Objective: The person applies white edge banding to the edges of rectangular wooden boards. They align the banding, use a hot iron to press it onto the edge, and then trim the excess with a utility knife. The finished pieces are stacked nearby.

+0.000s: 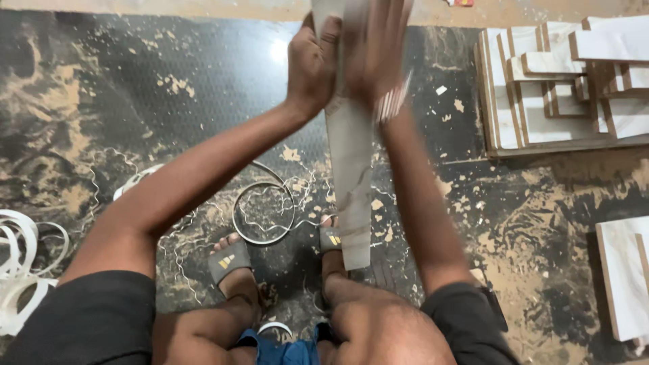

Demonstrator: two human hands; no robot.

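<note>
A long narrow board (351, 169) with a pale laminate face stands upright between my feet, its lower end by my right sandal (330, 240). My left hand (312, 62) grips the board near its top from the left. My right hand (378, 54) is blurred against the board's right side, and something thin and flat shows at its lower edge; I cannot tell what it is. The board's top runs out of view.
Stacked pale laminated panels (554, 88) lie at the upper right, and another panel (625, 277) at the right edge. A loop of edge banding (263, 213) lies on the dark, sawdust-strewn floor (101, 101). White banding coils (17, 263) sit at the left.
</note>
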